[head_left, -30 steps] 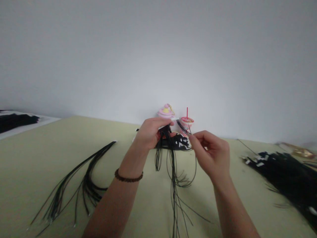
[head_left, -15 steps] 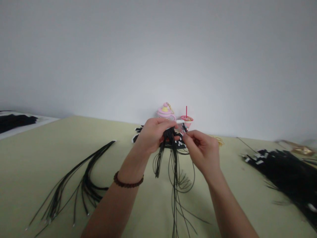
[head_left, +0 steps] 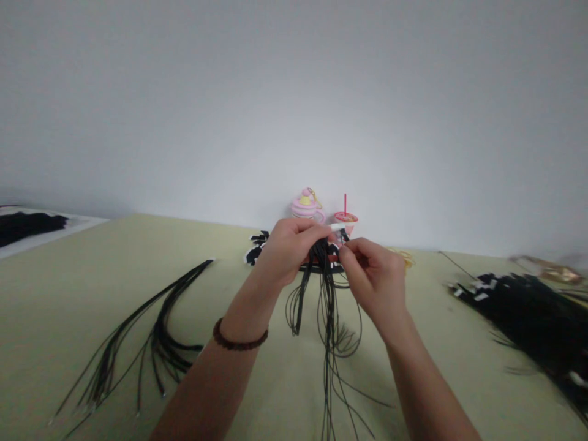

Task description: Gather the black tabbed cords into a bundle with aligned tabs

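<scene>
**Two hands closed on a bundle of black cords at mid-frame**

The left hand (head_left: 287, 251) was closed around the top of a bundle of thin black cords (head_left: 327, 288), just below the centre of the frame. The cords hung down from the fist and trailed in loops onto the pale yellow-green bench (head_left: 92, 275). The right hand (head_left: 374, 278) sat just beside it, with thumb and forefinger pinched on the top of the same bundle. A brown beaded bracelet (head_left: 239, 339) circled the left wrist.

Behind the hands, against the white wall, stood a pink cupcake-shaped charm (head_left: 306, 206) and a small pink cup charm with a red straw (head_left: 345, 217).

A loose fan of black cords (head_left: 151, 331) lay at the lower left, well apart from the hands. A heap of black cords with white tags (head_left: 528, 312) filled the right edge.
</scene>
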Demonstrator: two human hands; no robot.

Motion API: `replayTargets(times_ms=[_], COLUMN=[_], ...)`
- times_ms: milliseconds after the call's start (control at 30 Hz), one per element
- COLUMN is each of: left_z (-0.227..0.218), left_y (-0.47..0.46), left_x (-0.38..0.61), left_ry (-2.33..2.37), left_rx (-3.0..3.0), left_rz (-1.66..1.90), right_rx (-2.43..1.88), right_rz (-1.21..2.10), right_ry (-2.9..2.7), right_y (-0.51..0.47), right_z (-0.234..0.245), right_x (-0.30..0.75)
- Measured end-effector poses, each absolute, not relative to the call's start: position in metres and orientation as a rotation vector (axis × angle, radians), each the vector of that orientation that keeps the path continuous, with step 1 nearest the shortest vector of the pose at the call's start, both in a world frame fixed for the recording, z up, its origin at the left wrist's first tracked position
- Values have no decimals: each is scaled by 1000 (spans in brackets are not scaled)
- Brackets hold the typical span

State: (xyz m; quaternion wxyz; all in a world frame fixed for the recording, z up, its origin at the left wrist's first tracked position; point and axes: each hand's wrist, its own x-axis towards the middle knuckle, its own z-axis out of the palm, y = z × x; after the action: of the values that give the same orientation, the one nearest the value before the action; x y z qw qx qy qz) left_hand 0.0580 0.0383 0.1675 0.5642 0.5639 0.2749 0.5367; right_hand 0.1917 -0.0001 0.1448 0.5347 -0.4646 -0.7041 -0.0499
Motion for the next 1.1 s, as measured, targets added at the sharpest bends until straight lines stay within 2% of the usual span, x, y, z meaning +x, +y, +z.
replayTargets(times_ms=[267,600,1100], left_z=[169,170,180], left_y=[37,51,46], left_x=[56,42,24], left_ry=[676,666,609], left_rx=[1390,1175,1128], left_rz=[1217,1327,1279], right_rx=[-1116,-1171,-1247], right_rz=[-133,207,290], right_ry=[-1684,-1751,-1568], right_y=[0,12,28], right_z=[145,146,148], right_x=[192,222,256])
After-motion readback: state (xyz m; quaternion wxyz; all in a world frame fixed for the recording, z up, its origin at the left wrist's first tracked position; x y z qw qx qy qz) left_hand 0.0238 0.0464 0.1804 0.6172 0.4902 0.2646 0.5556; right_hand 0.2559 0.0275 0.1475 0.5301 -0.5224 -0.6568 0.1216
